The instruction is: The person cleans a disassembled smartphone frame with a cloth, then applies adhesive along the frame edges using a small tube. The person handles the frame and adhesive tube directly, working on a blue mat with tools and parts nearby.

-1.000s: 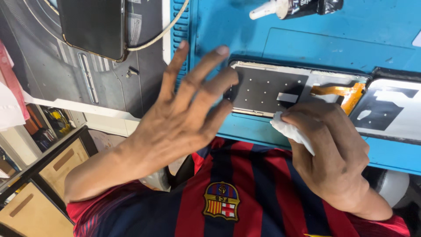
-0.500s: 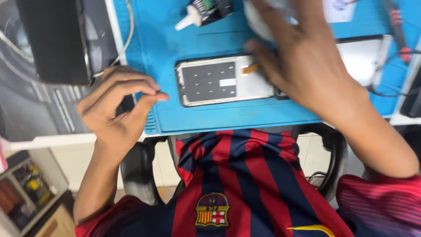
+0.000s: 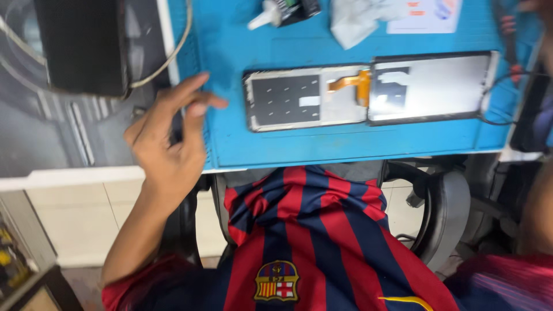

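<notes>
An opened phone lies on the blue work mat (image 3: 345, 144). Its grey back frame (image 3: 288, 98) is on the left and its display panel (image 3: 429, 86) on the right, joined by an orange flex cable (image 3: 351, 83). My left hand (image 3: 167, 138) hovers over the mat's left edge with loosely spread fingers and nothing in it, a hand's width left of the frame. Only a sliver of my right hand (image 3: 533, 6) shows at the top right corner, and its forearm runs along the right edge. A crumpled white wipe (image 3: 357, 17) lies above the phone.
A glue bottle with a white nozzle (image 3: 271, 14) lies at the mat's top edge. A black box (image 3: 80, 46) with a pale cable (image 3: 173, 63) sits on the grey desk at left. A red-handled tool (image 3: 508, 29) and a black wire (image 3: 507, 98) lie at right.
My right hand has lifted off the phone and gone up to the right, out of frame, leaving the wipe on the mat. My left hand has loosened its pinch. The camera has shifted.
</notes>
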